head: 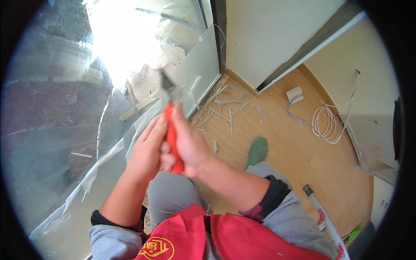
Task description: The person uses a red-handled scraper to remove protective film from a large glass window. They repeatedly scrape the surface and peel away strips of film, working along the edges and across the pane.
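Observation:
My right hand (191,143) is wrapped around the orange-red handle of a scraper (171,136). Against the other side of the handle lies my left hand (148,144), its fingers pointing up along it. The scraper's dark blade (166,81) points away from me, in front of a large glass pane (58,130); blur hides whether it touches the glass. A ragged band of peeling white film (100,161) runs diagonally across the pane, with a paler, cloudy area below it. Bright glare washes out the upper part of the glass.
Thin strips of debris (230,113) litter the wood-look floor (292,156) by the window frame. A coiled white cable (325,122) hangs from the right wall beside a white box (294,95). A metal ladder (328,224) stands at lower right. My green shoe (258,149) is on the floor.

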The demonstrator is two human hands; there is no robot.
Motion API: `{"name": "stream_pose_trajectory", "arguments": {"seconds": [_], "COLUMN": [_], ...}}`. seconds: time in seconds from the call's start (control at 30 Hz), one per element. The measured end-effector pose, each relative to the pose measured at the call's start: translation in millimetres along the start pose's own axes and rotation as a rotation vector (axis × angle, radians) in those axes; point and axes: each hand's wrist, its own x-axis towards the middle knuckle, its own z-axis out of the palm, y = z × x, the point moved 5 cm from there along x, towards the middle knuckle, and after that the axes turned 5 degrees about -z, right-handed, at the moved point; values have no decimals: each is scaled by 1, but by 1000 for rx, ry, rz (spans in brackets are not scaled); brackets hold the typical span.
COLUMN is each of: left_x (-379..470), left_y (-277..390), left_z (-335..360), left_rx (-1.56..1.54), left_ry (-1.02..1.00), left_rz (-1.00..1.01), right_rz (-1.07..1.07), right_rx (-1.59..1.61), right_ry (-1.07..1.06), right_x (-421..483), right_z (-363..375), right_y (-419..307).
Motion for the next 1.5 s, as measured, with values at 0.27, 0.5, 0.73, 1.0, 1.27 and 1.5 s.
{"name": "stream_pose_trajectory", "arguments": {"seconds": [0.27, 0.5, 0.73, 1.0, 1.27, 1.5], "left_x": [-47, -32, 3, 59, 96, 119], "left_y": [11, 19, 9, 6, 8, 28], "left_z": [-17, -24, -10, 7, 35, 57], "left_rx": [-187, 13, -12, -97, -163, -130], "left_ry": [-6, 34, -16, -52, -5, -21], "left_rz": [-45, -42, 116, 165, 263, 243], "right_rz": [82, 69, -102, -223, -176, -219], "right_rx": [141, 200, -68, -200, -214, -179], "right_ry": [-84, -91, -7, -22, 1, -29], "right_x": [-7, -1, 17, 41, 51, 58], "right_z": [56, 49, 15, -18, -40, -45], "right_y": [34, 32, 8, -32, -71, -103]}}
